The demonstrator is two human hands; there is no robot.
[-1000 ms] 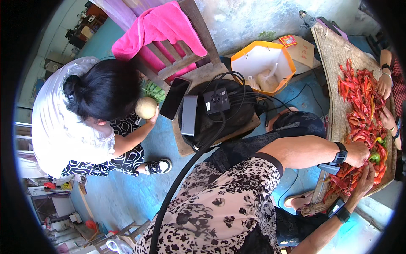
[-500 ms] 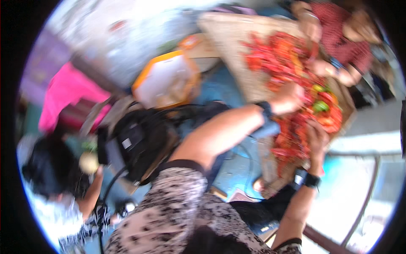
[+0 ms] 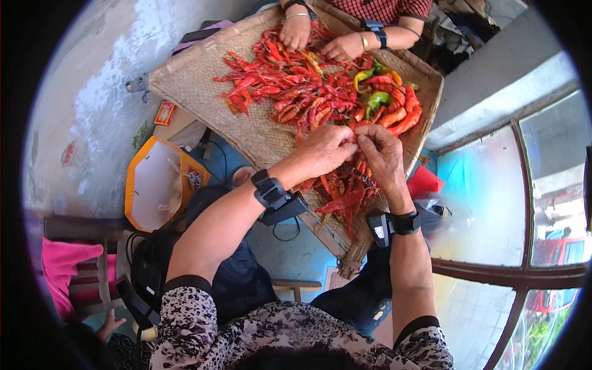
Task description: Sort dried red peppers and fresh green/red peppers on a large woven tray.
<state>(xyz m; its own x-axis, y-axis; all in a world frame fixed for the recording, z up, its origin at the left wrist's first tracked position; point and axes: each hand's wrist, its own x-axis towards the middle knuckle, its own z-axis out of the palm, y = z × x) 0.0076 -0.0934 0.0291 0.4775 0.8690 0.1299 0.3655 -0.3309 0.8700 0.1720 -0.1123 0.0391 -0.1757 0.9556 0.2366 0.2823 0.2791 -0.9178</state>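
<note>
A heap of red chili peppers (image 3: 293, 86) covers much of a woven bamboo tray (image 3: 185, 77). My left hand (image 3: 325, 150) and my right hand (image 3: 385, 161) meet over its near part, fingertips pinched close together. Between them a bit of a red chili pepper shows, mostly hidden by the fingers. Just beyond my right hand lie fresher orange-red peppers (image 3: 407, 120) and a green pepper (image 3: 377, 102). Darker, dry-looking chilies (image 3: 345, 200) lie under my wrists, toward the tray's near corner.
Across the tray, a co-worker's two hands (image 3: 343, 47) touch the chilies. An orange-rimmed white tub (image 3: 154, 176) stands on the floor at left, near a pink cloth (image 3: 65, 265) on a chair. Windows (image 3: 487, 203) line the right side. Another person's hand (image 3: 111, 324) shows at lower left.
My view has swung toward the tray and steadied, so the tray now sits nearer the middle. My hands, apart over the pile before, have come together at the fingertips.
</note>
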